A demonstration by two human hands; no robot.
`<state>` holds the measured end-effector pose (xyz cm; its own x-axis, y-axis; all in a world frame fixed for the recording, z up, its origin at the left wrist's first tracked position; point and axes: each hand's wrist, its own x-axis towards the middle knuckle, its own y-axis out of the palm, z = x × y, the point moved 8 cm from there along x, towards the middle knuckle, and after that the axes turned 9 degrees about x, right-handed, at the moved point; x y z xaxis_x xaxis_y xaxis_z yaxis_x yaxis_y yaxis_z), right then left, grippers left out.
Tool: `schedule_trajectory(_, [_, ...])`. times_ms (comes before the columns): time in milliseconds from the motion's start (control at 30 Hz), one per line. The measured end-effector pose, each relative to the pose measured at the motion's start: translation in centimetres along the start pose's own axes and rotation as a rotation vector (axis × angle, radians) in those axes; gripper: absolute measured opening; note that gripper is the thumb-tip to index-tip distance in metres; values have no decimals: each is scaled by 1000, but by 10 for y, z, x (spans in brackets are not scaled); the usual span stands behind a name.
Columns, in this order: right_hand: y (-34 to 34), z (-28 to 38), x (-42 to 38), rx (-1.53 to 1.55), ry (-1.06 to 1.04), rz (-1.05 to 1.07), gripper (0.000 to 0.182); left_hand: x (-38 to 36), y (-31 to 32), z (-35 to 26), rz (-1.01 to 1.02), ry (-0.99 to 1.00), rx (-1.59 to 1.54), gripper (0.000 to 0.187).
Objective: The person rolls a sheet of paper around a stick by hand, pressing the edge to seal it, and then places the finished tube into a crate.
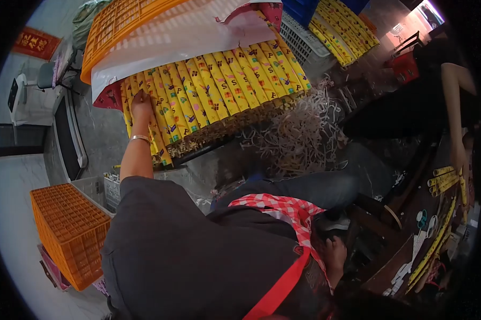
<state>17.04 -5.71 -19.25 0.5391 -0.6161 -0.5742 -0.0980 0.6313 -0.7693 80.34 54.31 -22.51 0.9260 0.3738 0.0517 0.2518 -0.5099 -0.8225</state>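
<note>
Yellow patterned paper tubes (219,85), printed with gifts and letters, lie side by side in a long row at the top of the view. My left hand (140,105), arm stretched forward, is at the left end of that row. Its fingers are curled onto one of the tubes; the fingertips are partly hidden. Down by my lap, close to the red checked apron (283,205), my right hand (335,255) holds nothing that I can see, its fingers loosely apart. White paper (181,45) with a pink patterned edge covers the far part of the tubes.
An orange crate (128,26) stands behind the tubes, another (69,234) at lower left. Shredded paper strips (299,130) cover the floor. At right, a co-worker's hand (459,157) is near yellow rolls (443,181); scissors (431,224) lie on that table.
</note>
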Motion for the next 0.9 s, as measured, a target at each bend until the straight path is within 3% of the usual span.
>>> schedule_trajectory(33, [-3,5,-2,-2,5,0,49,9,2,-2,-5,0,-58,45])
schedule_trajectory(67, [-7,12,-3,10,50,11,48,18,-2,-15,-3,25,188,44])
schedule_trajectory(100, [-8,15,-5,21,95,24,47,25,-9,-23,1,26,191,44])
schedule_trajectory(167, [-3,10,-3,-3,77,31,46,35,-3,-38,172,111,354,52])
schedule_trajectory(200, [0,8,-1,-24,55,32,46,98,38,34,314,57,147,60])
schedule_trajectory(233, [4,3,-1,-24,57,30,46,124,59,66,316,59,145,60])
schedule_trajectory(333, [-2,7,-3,86,-71,-96,44,172,94,150,180,20,20,54])
schedule_trajectory(367, [-1,8,-3,72,-45,-84,44,103,68,110,182,22,21,54])
schedule_trajectory(400, [0,9,-5,57,-18,-71,44,21,14,16,14,166,443,45])
schedule_trajectory(433, [-3,14,-6,55,-12,-70,44,11,13,14,-99,236,387,41])
schedule_trajectory(533, [-4,20,-7,1,30,25,46,32,26,20,-62,308,383,38])
schedule_trajectory(567, [-6,19,-7,9,3,-2,46,34,23,20,-51,102,364,34])
schedule_trajectory(700, [1,3,-3,35,18,-29,45,60,31,15,55,101,400,33])
schedule_trajectory(767, [7,1,-6,48,21,-10,44,29,7,-18,-72,-5,650,37])
schedule_trajectory(800, [11,0,-6,58,19,11,44,-1,-13,-54,-182,20,596,42])
schedule_trajectory(867, [16,-8,-5,76,9,-5,43,-30,3,-101,-229,432,501,45])
schedule_trajectory(900, [19,-10,-5,87,-10,-11,42,-47,33,-112,55,418,173,47])
